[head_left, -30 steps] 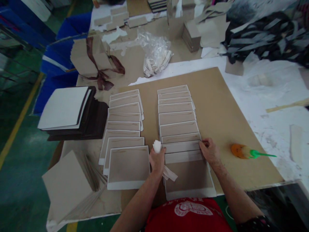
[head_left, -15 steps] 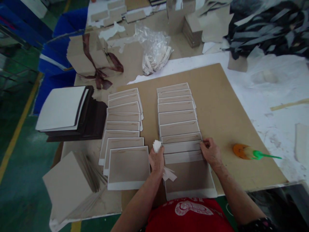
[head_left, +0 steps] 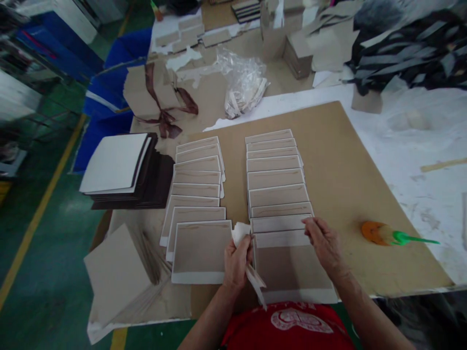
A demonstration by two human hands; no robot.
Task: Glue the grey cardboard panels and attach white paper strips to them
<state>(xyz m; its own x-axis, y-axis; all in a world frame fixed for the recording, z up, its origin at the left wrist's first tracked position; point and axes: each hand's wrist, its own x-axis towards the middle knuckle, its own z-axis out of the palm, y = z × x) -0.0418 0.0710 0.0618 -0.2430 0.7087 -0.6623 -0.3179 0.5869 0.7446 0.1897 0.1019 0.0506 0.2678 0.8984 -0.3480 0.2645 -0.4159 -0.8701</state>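
My left hand [head_left: 238, 260] is closed around a bundle of white paper strips [head_left: 241, 232], whose loose ends hang below toward my red top. It is between two columns of overlapping grey boards with white edges. At the nearest board of the right column [head_left: 292, 272], my right hand [head_left: 323, 243] has its thumb and fingers pinched together over the upper right corner. Whatever is between those fingertips is too small to make out. A pale strip [head_left: 280, 238] lies across the top of that board. The left column's nearest board [head_left: 202, 253] lies left of my left hand.
A bottle with a green nozzle [head_left: 379, 234] lies on the brown sheet [head_left: 339, 160] at right. Stacked dark and white covers [head_left: 115, 165] and loose grey boards [head_left: 116, 277] are at left. Beyond are a ribbon-tied stack [head_left: 142, 95], a plastic bag [head_left: 242, 87] and black strips [head_left: 412, 48].
The view has shifted a little. My right hand has come slightly nearer along the right column. My left hand has moved toward me with the paper strips, and their hanging ends have swung down.
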